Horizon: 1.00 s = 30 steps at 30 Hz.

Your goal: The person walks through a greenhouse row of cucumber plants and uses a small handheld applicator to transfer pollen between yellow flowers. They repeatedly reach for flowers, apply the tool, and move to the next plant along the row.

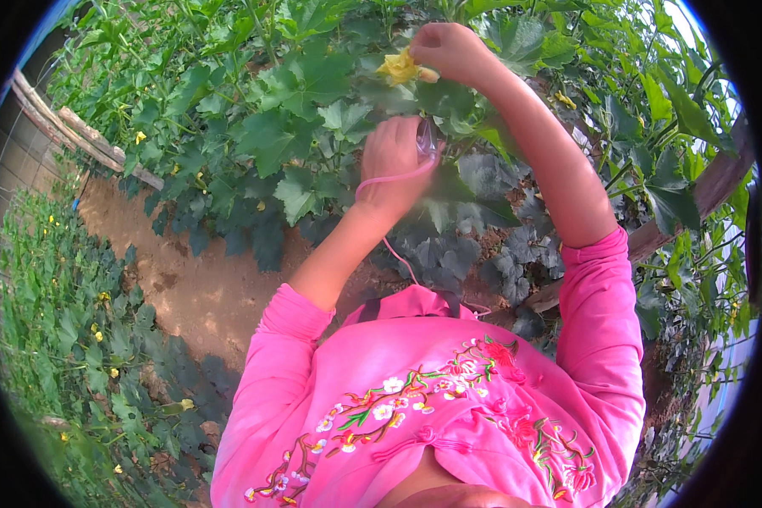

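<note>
My right hand [452, 56] is raised among the leaves at the top, its thumb and fingers pinched at the edge of a yellow blossom [397, 67] of a gourd-like vine. Just below the fingers, a pale yellow bud or folded petal [428, 75] shows. Lower and nearer my body, my left hand [390, 159] is curled around a small clear plastic container [427, 141], mostly hidden by the fingers. A pink cord [401, 176] loops over the back of this hand and trails down toward my waist.
Broad-leaved vines [298, 82] surround both hands. A bare dirt path [190, 273] runs at the left, with more flowering vines [82, 355] beyond it. Wooden poles [92, 136] lean at the upper left. Another wooden post [714, 174] slants through foliage at the right.
</note>
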{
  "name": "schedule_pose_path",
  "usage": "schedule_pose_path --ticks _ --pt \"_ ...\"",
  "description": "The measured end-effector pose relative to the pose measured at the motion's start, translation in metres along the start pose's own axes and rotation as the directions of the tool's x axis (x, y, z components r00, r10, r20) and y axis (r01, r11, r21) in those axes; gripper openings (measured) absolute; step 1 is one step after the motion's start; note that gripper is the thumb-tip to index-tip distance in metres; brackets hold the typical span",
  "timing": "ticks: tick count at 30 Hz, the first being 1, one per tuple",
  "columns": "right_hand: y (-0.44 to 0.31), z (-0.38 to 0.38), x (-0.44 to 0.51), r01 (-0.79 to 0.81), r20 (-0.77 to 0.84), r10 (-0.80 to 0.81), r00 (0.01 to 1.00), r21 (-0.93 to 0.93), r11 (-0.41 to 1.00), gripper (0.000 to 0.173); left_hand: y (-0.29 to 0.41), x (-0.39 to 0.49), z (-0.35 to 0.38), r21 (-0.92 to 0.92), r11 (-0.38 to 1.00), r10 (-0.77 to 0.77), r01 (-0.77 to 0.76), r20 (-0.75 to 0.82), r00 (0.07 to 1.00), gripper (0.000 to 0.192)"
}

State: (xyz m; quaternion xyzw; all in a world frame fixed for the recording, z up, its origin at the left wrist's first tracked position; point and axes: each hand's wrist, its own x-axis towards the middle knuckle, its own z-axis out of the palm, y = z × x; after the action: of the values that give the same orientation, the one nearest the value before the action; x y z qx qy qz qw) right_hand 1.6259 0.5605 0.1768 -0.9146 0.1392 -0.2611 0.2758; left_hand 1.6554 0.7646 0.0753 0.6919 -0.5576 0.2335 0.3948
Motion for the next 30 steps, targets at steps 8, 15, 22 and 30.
schedule_pose_path --ticks 8,15,22,30 --pt "-0.012 -0.006 -0.043 0.067 0.016 -0.065 0.998 -0.251 0.966 0.020 0.003 -0.067 -0.074 -0.481 0.634 -0.449 0.606 0.409 0.794 0.039" --pt "-0.083 0.036 -0.060 0.131 -0.166 -0.213 0.963 -0.404 0.905 0.024 -0.055 -0.137 -0.122 -0.505 0.443 -0.608 0.740 0.438 0.663 0.037" --pt "-0.144 0.171 -0.005 0.394 0.077 -0.387 0.919 -0.147 0.907 0.040 -0.118 -0.204 -0.186 -0.639 0.260 -0.678 0.724 0.413 0.608 0.035" --pt "-0.156 0.281 0.015 0.224 0.444 -0.061 0.894 -0.325 0.919 0.062 -0.174 -0.277 -0.282 -0.661 0.205 -0.834 0.722 0.268 0.483 0.028"
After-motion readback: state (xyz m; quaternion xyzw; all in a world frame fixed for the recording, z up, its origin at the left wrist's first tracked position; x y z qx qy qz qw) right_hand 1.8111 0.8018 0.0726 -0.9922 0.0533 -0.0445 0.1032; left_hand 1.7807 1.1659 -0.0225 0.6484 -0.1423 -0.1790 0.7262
